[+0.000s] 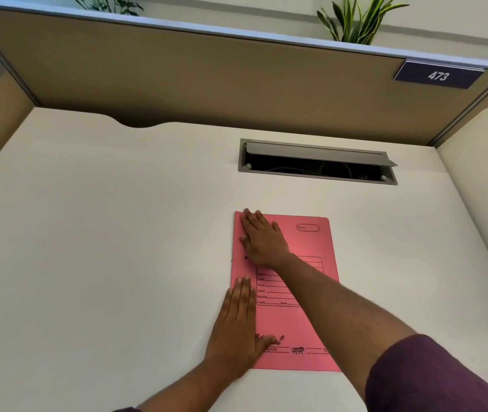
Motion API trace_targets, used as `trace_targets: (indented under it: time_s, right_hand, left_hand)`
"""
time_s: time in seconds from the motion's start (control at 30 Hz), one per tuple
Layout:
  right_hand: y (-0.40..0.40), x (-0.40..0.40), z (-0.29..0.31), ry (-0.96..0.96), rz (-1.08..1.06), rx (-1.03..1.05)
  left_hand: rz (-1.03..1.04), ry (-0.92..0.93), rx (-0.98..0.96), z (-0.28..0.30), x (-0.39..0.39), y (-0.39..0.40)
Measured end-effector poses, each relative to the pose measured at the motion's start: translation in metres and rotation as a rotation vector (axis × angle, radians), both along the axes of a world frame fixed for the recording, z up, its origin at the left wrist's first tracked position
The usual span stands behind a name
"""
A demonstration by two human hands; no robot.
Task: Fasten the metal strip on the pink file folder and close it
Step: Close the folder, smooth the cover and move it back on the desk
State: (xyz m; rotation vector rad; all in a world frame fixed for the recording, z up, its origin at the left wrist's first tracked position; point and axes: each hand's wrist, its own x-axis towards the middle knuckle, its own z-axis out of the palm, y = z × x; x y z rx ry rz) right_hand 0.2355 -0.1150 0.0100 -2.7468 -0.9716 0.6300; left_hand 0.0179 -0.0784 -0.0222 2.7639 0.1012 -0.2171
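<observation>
The pink file folder is seen lying closed and flat on the cream desk, its printed front cover facing up. The left hand is laid flat, fingers straight and together, along the lower part of the folder's spine edge, with the thumb spread onto the cover beside the printed logo. Nothing is gripped by it. Just beyond its fingertips, the right hand is pressed palm-down on the upper spine corner, fingers extended and slightly spread, also holding nothing. A small dark hole is visible in the cover between the two hands. Well beyond the right hand, a grey cable hatch is set into the desk with its lid raised. The metal strip is hidden from view.
</observation>
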Motion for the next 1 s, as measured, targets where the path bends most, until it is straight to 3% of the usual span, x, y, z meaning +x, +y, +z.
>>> trace_targets:
  time_s: [0.3, 0.47, 0.57, 0.7, 0.83, 1.0]
  right_hand:
    - [-0.064, -0.078, -0.006, 0.005, 0.062, 0.114]
    - [-0.111, -0.106, -0.001, -0.077, -0.135, 0.285]
    - [-0.139, -0.114, 0.002, -0.185, -0.346, 0.275]
    - [-0.163, -0.124, 0.007, -0.181, -0.606, 0.183]
    - [-0.177, -0.131, 0.005, -0.169, -0.654, 0.186]
    - [-0.187, -0.131, 0.004, -0.14, -0.663, 0.257]
  left_hand:
    - [-0.017, -0.003, 0.05, 0.003, 0.001, 0.0]
    - [0.016, -0.088, 0.015, 0.004, -0.006, 0.003]
    - [0.202, -0.133, -0.041, 0.011, -0.01, -0.003]
    - [0.558, -0.086, -0.088, 0.025, -0.009, -0.016]
    - [0.714, -0.002, -0.161, 0.034, -0.002, -0.025]
    - [0.86, 0.05, -0.391, 0.042, 0.009, -0.014]
